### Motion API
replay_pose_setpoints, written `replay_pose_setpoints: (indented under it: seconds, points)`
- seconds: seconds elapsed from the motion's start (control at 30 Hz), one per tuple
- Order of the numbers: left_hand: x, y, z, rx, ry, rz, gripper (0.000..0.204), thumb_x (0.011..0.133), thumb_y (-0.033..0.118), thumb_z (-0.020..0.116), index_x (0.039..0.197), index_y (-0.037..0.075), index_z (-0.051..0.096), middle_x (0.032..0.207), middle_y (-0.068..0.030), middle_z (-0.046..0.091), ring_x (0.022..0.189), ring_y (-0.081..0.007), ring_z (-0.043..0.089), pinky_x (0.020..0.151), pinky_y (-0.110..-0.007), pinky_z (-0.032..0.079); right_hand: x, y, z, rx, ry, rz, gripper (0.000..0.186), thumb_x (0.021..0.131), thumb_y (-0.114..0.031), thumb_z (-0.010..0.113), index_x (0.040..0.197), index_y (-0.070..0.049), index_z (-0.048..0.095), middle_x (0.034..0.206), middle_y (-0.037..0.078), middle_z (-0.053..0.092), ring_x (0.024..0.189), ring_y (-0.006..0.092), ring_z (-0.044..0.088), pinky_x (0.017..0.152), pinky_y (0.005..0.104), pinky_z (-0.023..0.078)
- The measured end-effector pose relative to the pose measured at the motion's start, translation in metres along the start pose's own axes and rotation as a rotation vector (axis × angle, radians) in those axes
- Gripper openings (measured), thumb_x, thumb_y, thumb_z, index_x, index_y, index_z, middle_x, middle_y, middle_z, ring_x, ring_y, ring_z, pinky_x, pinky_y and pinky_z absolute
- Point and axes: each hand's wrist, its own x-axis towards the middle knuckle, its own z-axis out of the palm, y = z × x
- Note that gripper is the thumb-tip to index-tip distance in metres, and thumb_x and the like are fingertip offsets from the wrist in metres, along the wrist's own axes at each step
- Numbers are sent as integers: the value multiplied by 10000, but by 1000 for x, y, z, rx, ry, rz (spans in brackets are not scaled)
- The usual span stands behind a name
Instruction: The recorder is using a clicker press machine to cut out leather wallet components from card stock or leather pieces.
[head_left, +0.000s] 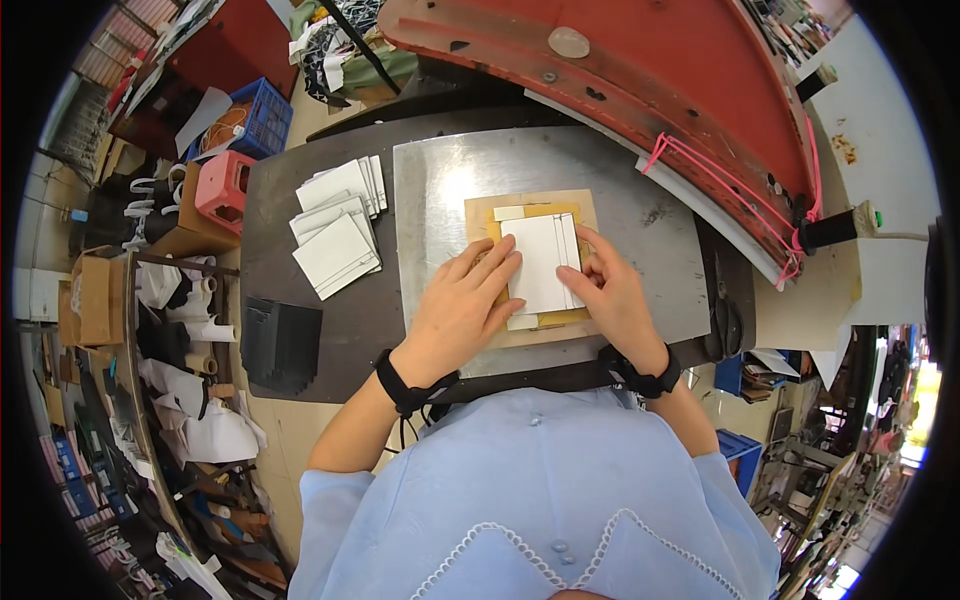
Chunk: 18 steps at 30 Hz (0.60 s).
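A white rectangular sheet with dark lines along its right side lies on a yellow-and-tan board. The board rests on a metal plate. With fingers stretched and apart, my left hand touches the sheet's left edge with its fingertips. My right hand pinches the right edge, thumb on top and fingers curled beside it. What lies under the sheet is hidden. Fanned stacks of similar white sheets are on the dark table to the left, with a pile of black pieces nearer me.
A large red machine part with pink cord slants over the plate's far right. Dark-handled scissors lie at the table's right edge. A pink stool, a blue crate and a loaded shelf stand left of the table.
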Motion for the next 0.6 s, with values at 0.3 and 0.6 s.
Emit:
replay_pose_setpoints:
  seconds: [0.3, 0.6]
  points:
    - [-1, 3, 0, 152, 11, 18, 579, 868, 248, 713, 1367, 14, 536, 1461, -126, 512, 1301, -313, 495, 1050, -441, 409, -1, 0, 0, -73, 19, -25, 573, 897, -188, 703, 1407, -9, 512, 721, 73, 625, 604, 132, 557, 592, 281, 451]
    - [-4, -3, 0, 108, -38, -17, 542, 912, 229, 663, 1404, 52, 519, 1494, -92, 490, 1345, -326, 457, 1132, -482, 340, -12, 8, -6, -131, 28, -109, 446, 915, -205, 702, 1323, -60, 598, 733, 63, 614, 616, 147, 555, 602, 291, 460]
